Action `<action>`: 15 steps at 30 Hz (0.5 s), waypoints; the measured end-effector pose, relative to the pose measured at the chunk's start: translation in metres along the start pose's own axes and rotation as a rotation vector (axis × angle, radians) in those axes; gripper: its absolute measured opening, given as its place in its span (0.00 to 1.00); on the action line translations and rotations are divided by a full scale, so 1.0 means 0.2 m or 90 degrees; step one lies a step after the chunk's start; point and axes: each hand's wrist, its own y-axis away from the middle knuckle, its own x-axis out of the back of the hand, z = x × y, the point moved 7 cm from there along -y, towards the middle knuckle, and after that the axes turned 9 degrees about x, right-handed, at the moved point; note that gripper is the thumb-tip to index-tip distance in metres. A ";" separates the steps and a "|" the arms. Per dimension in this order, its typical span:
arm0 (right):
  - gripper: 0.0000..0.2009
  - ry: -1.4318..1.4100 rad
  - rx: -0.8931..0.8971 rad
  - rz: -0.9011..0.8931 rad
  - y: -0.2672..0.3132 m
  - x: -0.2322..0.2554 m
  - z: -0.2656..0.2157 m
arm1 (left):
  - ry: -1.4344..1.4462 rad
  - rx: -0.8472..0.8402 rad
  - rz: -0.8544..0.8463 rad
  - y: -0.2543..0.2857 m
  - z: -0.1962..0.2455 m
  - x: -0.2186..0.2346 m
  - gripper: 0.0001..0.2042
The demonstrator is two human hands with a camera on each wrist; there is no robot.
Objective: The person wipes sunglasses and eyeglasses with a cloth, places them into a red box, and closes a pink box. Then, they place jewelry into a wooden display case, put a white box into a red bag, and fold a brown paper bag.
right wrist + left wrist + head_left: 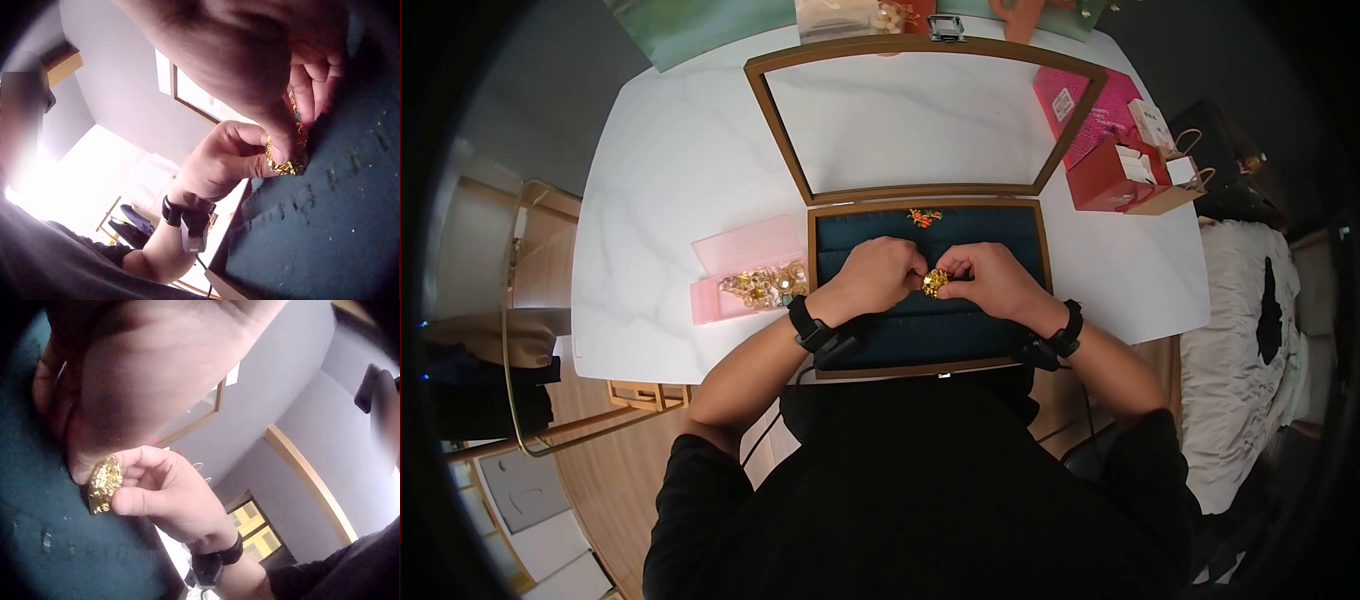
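A small gold piece of jewelry point(936, 283) with a rough, glittering openwork surface is held between both hands over the dark teal lining point(870, 345) of a display case. My right hand point(997, 280) pinches it with the thumb against its face and the fingers behind. From the other side my left hand point(878, 272) pinches its edge with thumb and index finger, as the right wrist view shows. The gold piece point(105, 485) sits low over the padded fabric, which has a row of short slits point(306, 203). An orange and green ornament point(924, 217) lies higher up on the lining.
The case's glass lid point(920, 190), framed in brown, stands raised behind the hands. To the left, a pink box point(705, 302) with its lid raised holds several pieces of jewelry point(765, 288). Red and pink bags point(1105, 178) and small boxes stand at the table's right.
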 end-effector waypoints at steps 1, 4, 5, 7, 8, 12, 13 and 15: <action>0.12 0.006 -0.003 -0.006 0.00 0.00 0.00 | 0.005 0.002 0.015 0.00 0.00 0.00 0.06; 0.12 0.028 0.024 0.013 0.01 0.01 -0.03 | 0.036 0.003 -0.010 0.00 -0.01 -0.01 0.06; 0.11 0.045 0.052 0.040 0.03 0.03 -0.05 | 0.036 0.003 -0.010 0.00 -0.01 -0.01 0.06; 0.11 0.029 0.044 0.083 0.07 0.06 -0.05 | 0.056 0.009 -0.029 0.00 0.00 0.00 0.06; 0.10 0.013 0.037 0.126 0.10 0.09 -0.04 | 0.057 0.010 -0.030 -0.01 -0.01 0.00 0.06; 0.11 0.058 -0.023 0.187 0.21 0.19 -0.01 | 0.068 0.007 -0.062 -0.02 -0.01 -0.01 0.07; 0.11 0.057 -0.024 0.188 0.23 0.19 -0.02 | 0.066 0.004 -0.065 -0.02 -0.01 0.00 0.07; 0.11 0.094 -0.038 0.171 0.27 0.18 -0.05 | 0.067 0.004 -0.066 -0.02 0.00 0.00 0.08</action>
